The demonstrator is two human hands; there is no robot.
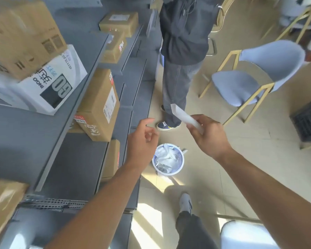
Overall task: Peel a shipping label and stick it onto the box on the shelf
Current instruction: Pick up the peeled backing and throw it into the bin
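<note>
My right hand (pixel 207 133) pinches a white shipping label (pixel 182 115), which sticks up and to the left from my fingers, above the floor. My left hand (pixel 142 141) hovers empty with loosely curled fingers, just right of the grey shelf edge. The nearest cardboard box (pixel 99 105) stands on the grey shelf (pixel 75 159) to the left of my left hand; it carries a white label on its side and red tape at its corner. Both hands are apart from the box.
A round white bin (pixel 168 159) with crumpled backing paper sits on the floor below my hands. Another person (pixel 182 51) stands ahead by the shelf. A blue chair (pixel 255 79) stands to the right. More boxes (pixel 118 22) fill the upper shelves, including a white printed one (pixel 48 81).
</note>
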